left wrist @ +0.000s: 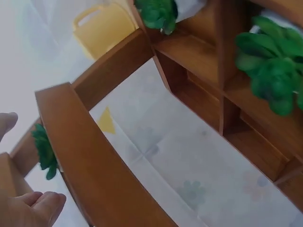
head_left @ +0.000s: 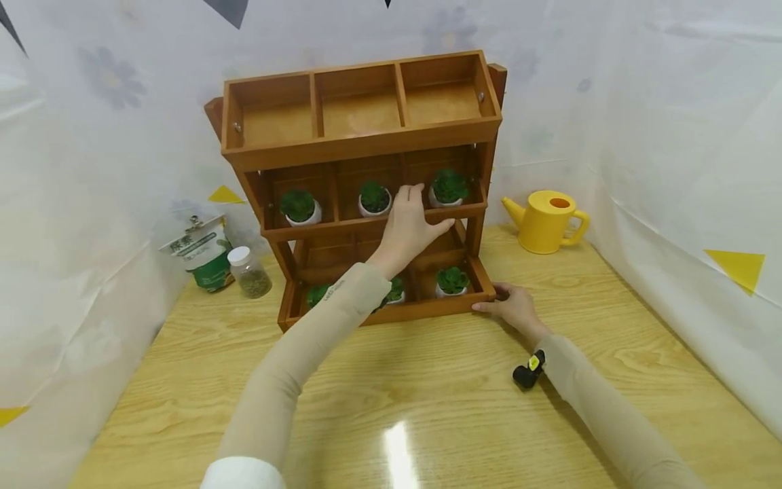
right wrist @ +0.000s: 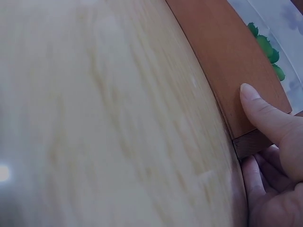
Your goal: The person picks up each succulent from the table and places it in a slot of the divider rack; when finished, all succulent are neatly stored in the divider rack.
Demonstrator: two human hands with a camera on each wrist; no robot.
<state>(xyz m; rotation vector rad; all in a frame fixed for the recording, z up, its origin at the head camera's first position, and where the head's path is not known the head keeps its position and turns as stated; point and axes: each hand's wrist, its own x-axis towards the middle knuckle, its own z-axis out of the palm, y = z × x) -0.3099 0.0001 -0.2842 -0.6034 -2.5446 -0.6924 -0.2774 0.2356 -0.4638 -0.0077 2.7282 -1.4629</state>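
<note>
A three-tier wooden plant rack (head_left: 366,145) stands on the table. My left hand (head_left: 403,227) reaches to its middle tier, thumb spread from the fingers, between the middle potted succulent (head_left: 375,197) and the right potted succulent (head_left: 449,189). Nothing shows in its grasp. In the left wrist view, the fingers (left wrist: 45,208) appear at the lower left, near a green succulent (left wrist: 45,153). With my right hand (head_left: 513,309) I grip the lower right corner of the rack, thumb (right wrist: 260,106) on the front board and the other fingers round the end.
Another potted succulent (head_left: 301,207) sits at the left of the middle tier; the bottom tier holds more, partly behind my left arm. A yellow watering can (head_left: 546,223) stands right of the rack. A lidded jar (head_left: 249,273) and a green-white bag (head_left: 204,255) stand left.
</note>
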